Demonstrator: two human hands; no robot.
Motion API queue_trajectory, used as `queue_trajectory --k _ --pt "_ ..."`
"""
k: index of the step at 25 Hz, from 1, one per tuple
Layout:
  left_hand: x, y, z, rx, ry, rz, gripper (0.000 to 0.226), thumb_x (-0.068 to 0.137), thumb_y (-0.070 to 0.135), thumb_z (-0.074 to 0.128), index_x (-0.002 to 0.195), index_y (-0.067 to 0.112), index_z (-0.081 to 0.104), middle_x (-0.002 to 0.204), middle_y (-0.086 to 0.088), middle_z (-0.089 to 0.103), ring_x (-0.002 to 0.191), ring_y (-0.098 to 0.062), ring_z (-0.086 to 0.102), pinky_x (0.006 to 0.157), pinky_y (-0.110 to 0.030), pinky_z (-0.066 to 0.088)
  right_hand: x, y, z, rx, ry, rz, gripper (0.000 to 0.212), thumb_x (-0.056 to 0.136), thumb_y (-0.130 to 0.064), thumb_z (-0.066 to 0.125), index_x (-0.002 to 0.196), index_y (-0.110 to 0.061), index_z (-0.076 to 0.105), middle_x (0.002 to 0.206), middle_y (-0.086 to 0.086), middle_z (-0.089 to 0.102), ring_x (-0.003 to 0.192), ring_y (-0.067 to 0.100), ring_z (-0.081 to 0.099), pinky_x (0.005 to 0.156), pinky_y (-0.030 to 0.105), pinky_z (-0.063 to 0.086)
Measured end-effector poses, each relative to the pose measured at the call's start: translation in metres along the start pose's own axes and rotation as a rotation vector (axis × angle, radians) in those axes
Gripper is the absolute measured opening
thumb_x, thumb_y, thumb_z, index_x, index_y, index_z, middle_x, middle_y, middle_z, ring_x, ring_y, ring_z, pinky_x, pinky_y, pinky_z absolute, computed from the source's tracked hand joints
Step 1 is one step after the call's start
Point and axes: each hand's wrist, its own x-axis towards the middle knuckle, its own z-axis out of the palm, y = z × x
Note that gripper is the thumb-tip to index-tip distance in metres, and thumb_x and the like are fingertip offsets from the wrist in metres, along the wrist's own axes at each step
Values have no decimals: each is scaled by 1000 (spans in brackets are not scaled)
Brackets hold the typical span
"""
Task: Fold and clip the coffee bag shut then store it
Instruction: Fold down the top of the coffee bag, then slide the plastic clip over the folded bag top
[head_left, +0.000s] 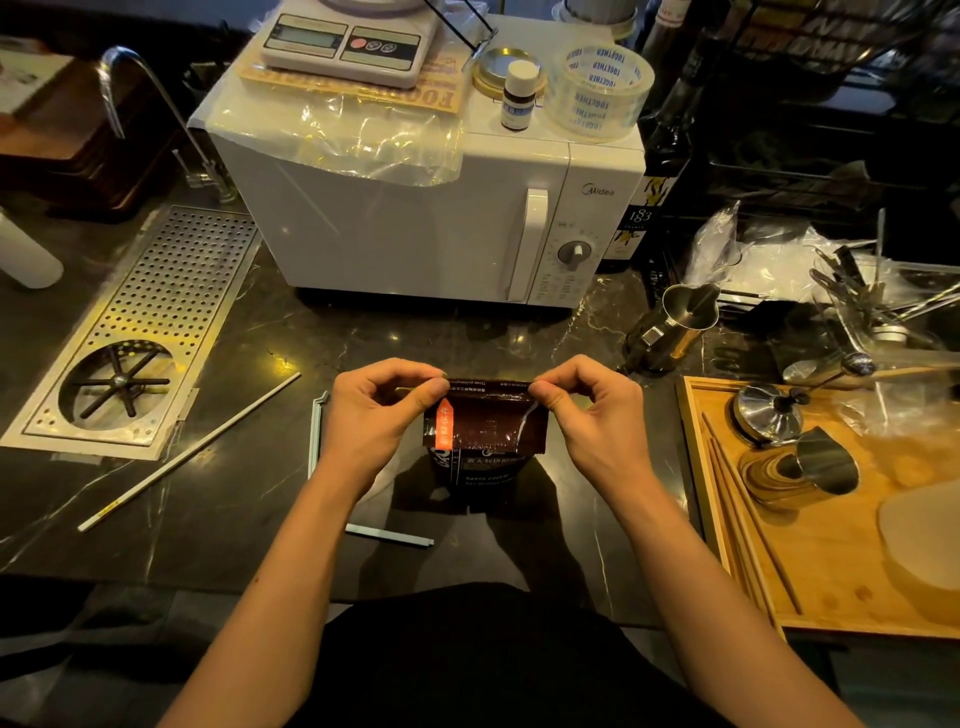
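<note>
A dark brown coffee bag (485, 431) with an orange label stands upright on the dark marble counter in front of me. Its top is bent over toward me in a fold. My left hand (382, 410) pinches the left end of the fold and my right hand (589, 410) pinches the right end. A grey-blue sealing clip (315, 436) lies open on the counter just left of the bag; one bar runs beside my left wrist, the other bar (389, 535) lies under my left forearm. A long white stick (189, 452) lies further left.
A white microwave (431, 208) stands right behind the bag, with a scale, a tape roll and a small bottle on top. A perforated metal drain tray (140, 332) is set in the counter at left. At right sit a steel pitcher (675, 327) and a wooden tray (831, 587) with metal tools.
</note>
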Motion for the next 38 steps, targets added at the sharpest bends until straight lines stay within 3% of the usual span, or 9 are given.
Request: queue_trajectory --k 5,8,11,14,20,23,30,34,38 --pt "-3 -7 4 61 -85 -48 21 82 11 75 99 22 73 105 3 74 104 -12 68 90 -31 56 6 6 -3 57 54 47 19 84 -6 72 76 -23 68 74 -9 67 75 6 64 74 23 53" --pt "-1 -13 7 30 -18 -76 17 87 9 70 98 21 73 112 1 72 109 -15 67 95 -39 55 2 8 1 161 24 86 14 85 -8 72 86 -22 71 80 1 70 79 21 66 74 31 56" --pt "-3 -15 10 18 -41 -111 20 90 12 68 108 20 70 114 2 71 113 -15 65 96 -38 53 -6 21 4 174 -72 127 19 85 -13 73 102 -19 71 95 5 70 89 25 68 82 45 58" --pt "-8 -14 15 15 -51 -103 24 90 15 68 114 18 69 111 2 73 110 -11 66 96 -34 53 -6 27 11 161 -62 151 10 84 -8 72 93 -12 71 94 4 67 88 24 66 82 52 56" --pt "-27 -5 3 -24 159 51 31 84 -6 67 98 21 74 99 11 76 103 -9 69 92 -24 53 2 -2 22 136 -124 9 19 81 1 72 85 -17 69 83 -4 60 77 10 58 71 27 48" --pt "-41 4 -19 -50 266 129 31 82 -10 67 94 18 73 95 13 76 101 -9 70 91 -22 52 5 -26 36 160 -192 -94 19 81 0 72 90 -16 70 86 -1 63 79 19 59 70 32 49" --pt "-98 6 -96 -53 610 162 39 81 -7 70 93 30 76 96 13 76 101 -14 69 96 -44 54 -8 -64 102 262 -468 -149 42 86 -17 72 125 -26 58 118 -1 60 93 13 62 79 26 55" --pt "-137 -7 -136 -37 810 133 35 80 -9 70 95 22 76 92 12 76 98 -13 69 95 -40 56 -25 -51 149 -126 -667 -308 44 90 -31 66 131 -27 53 116 -7 58 92 5 57 83 30 53" --pt "-166 -20 -169 -60 905 113 35 79 -11 69 93 21 76 89 15 76 93 -7 69 91 -29 56 -41 -35 189 -552 -874 -398 47 87 -42 65 131 -33 50 115 -4 57 108 18 60 81 41 55"
